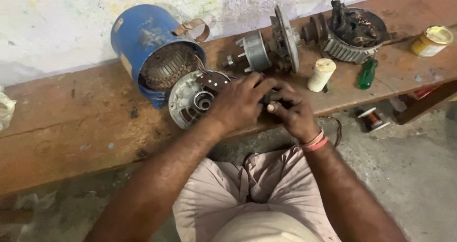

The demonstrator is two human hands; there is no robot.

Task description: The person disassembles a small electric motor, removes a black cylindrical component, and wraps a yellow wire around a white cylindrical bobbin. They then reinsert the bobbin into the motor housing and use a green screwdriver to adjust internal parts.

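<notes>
My left hand (pixel 238 101) rests over a grey metal motor end cover (pixel 190 99) with a dark terminal plate (pixel 214 81), which leans against a blue motor housing (pixel 152 47) lying on its side on a wooden bench (pixel 71 123). My right hand (pixel 293 111) is close beside the left, fingers curled around a small dark part that is mostly hidden between both hands. Thin wires run from the housing to the terminal plate.
A rotor with a fan disc (pixel 273 47) lies behind my hands. Farther right are a second dark motor part (pixel 352 30), a cream cylinder (pixel 321 74), a green-handled screwdriver (pixel 367 73) and a yellow tin (pixel 432 40). A wire spool (pixel 372 118) sits on the floor.
</notes>
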